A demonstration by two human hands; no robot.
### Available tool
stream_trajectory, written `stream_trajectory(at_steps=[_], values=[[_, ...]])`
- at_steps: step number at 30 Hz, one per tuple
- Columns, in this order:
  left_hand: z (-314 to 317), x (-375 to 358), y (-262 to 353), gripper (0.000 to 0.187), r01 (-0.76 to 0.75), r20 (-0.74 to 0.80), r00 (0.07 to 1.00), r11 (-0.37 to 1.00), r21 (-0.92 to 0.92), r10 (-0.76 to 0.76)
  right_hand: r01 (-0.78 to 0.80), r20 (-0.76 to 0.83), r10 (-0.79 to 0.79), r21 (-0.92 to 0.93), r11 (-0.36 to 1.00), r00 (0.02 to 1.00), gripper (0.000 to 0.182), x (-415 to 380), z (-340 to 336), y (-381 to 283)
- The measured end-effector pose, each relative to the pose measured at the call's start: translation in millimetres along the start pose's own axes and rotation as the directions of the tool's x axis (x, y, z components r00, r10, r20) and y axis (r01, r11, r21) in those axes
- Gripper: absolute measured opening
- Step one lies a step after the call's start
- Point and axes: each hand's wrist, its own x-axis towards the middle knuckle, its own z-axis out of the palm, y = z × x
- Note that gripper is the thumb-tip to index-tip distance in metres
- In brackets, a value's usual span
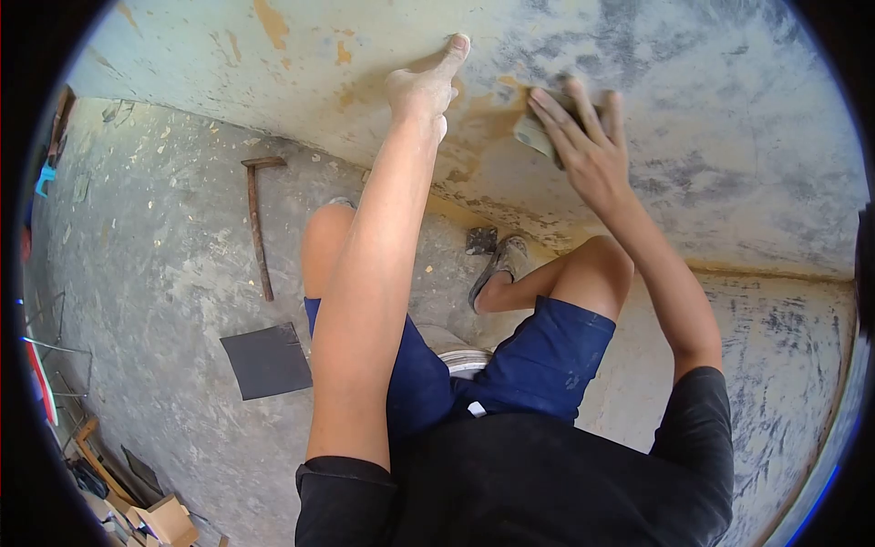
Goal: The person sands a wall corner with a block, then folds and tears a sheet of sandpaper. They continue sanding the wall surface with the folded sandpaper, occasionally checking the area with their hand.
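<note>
Dark sheet (266, 362) on near-left floor (173, 273). Left hand (417, 89) at far wall (729, 164); can't tell finger opening or hold. Right hand (594, 164), fingers slightly spread, grips abrasive pad (535, 135) against wall; uneven pressure could slip it, scraping fingertips.

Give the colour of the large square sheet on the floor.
Dark grey, almost black; the large sheet shows best in the head view.

Wall (711, 137) matt, rough, patchy; hammer handle (258, 237) wooden.
</note>
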Motion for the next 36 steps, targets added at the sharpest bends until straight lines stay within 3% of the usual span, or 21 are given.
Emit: stream_trajectory(at_steps=[2,5,7,15,19,21,25,27,29,33,36], values=[[-0.9,2.0,-1.1,0.075,0.005,-0.001,1.0,1.0,0.02,-0.005,0.014,0.027,-0.014,-0.002,1.0,1.0,0.057,0.5,3.5,2.1],[1.3,2.0,-2.8,0.074,0.022,-0.025,0.999,1.0,0.007,-0.022,0.022,-0.064,-0.019,0.046,0.999,0.998,0.056,37.4,8.5,-19.5],[0.5,-1.0,-3.5,0.074,0.023,-0.013,1.0,1.0,-0.019,-0.023,0.053,-0.066,-0.054,-0.013,0.999,0.996,0.055,60.7,11.8,-35.6],[-1.6,0.6,1.8,0.076,0.022,-0.007,1.0,0.999,0.038,-0.022,0.091,0.033,-0.091,-0.009,0.996,0.995,0.054,-6.3,-6.6,15.7],[-1.1,2.3,-0.6,0.078,0.004,0.008,1.0,1.0,0.019,-0.005,0.069,-0.011,-0.069,0.054,0.996,0.998,0.055,40.6,9.3,-20.0],[-1.8,2.0,-2.8,0.078,-0.006,0.021,1.0,1.0,-0.003,0.006,0.113,-0.016,-0.113,-0.025,0.993,0.993,0.056,61.6,15.6,-36.1],[-1.4,1.9,0.5,0.076,0.034,-0.031,0.999,0.999,-0.008,-0.034,0.089,-0.07,-0.092,-0.036,0.995,0.993,0.054,35.3,8.5,-11.4],[1.0,1.6,1.2,0.076,0.06,-0.051,0.997,0.998,0.013,-0.059,0.079,-0.038,-0.081,-0.05,0.996,0.996,0.054,6.6,-2.3,11.1],[-0.4,-0.5,-1.0,0.075,-0.02,-0.002,1.0,1.0,0.001,0.02,0.053,-0.011,-0.053,-0.035,0.998,0.999,0.055,1.4,-0.3,13.6],[0.6,6.4,-9.4,0.074,-0.036,-0.018,0.999,0.999,0.003,0.036,0.079,0.042,-0.079,0.003,0.997,0.996,0.052,52.5,1.3,-23.0],[4.6,0.6,-6.5,0.059,-0.016,-0.072,0.997,0.99,-0.142,0.006,0.106,-0.042,-0.107,-0.013,0.994,0.993,0.052,62.6,13.8,-30.9]])
